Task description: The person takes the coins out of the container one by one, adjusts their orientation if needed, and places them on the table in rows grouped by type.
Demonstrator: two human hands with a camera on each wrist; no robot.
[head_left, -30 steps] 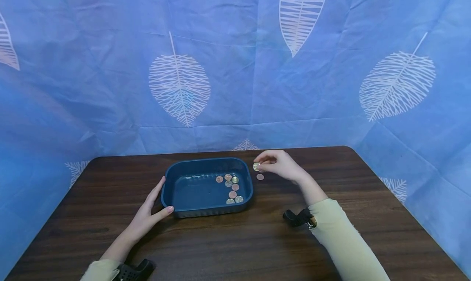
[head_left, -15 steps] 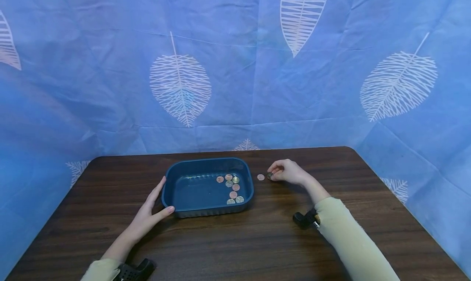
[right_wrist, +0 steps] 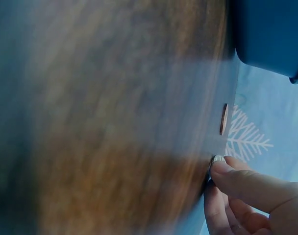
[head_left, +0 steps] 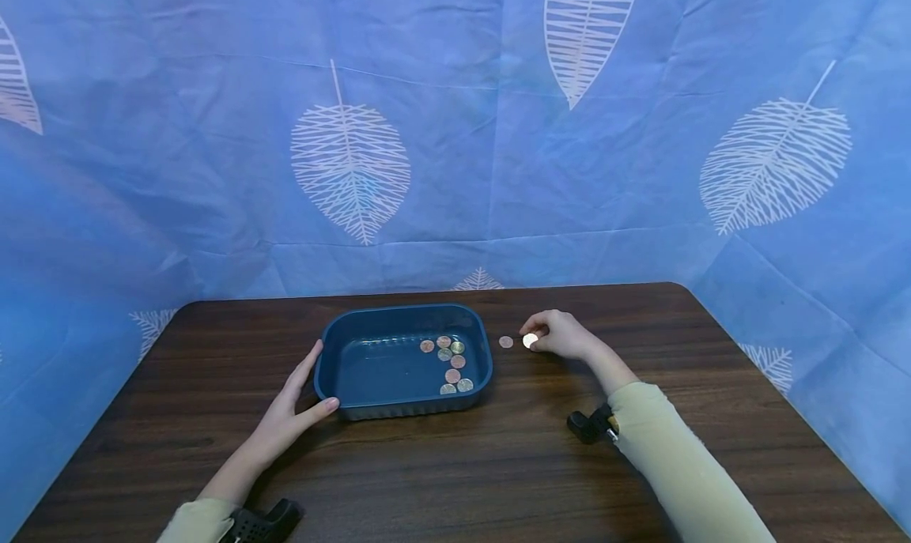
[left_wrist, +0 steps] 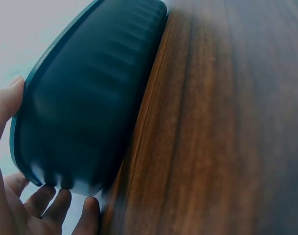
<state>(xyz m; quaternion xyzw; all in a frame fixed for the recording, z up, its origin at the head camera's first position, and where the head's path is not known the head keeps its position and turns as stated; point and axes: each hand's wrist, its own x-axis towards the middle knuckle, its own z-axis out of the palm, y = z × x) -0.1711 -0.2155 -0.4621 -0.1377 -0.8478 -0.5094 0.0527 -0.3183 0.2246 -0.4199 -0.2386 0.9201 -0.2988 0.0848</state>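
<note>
A blue rectangular baking dish [head_left: 377, 410] stands on the table, with several coins [head_left: 452, 376] at its right end. My left hand [head_left: 279, 426] touches the dish's left end, fingers along the side and thumb at the front corner; the left wrist view shows the thumb [left_wrist: 7, 105] at the rim. To the right of the dish, my right hand [head_left: 562, 336] pinches a bright coin [head_left: 530, 340] between thumb and fingers, at or just above the tabletop. One copper-coloured coin [head_left: 506, 342] lies flat between that hand and the dish, seen nearly edge-on in the right wrist view.
The dark wooden table [head_left: 427, 480] has its far edge just behind the dish. A blue cloth [head_left: 455, 164] with white leaf prints hangs behind it. Black wrist devices [head_left: 589, 425] are on both forearms.
My right hand has moved right, away from the dish's rim, carrying the coin down towards the table beyond the copper coin. The coin has tilted and shines now. My left hand stays put.
</note>
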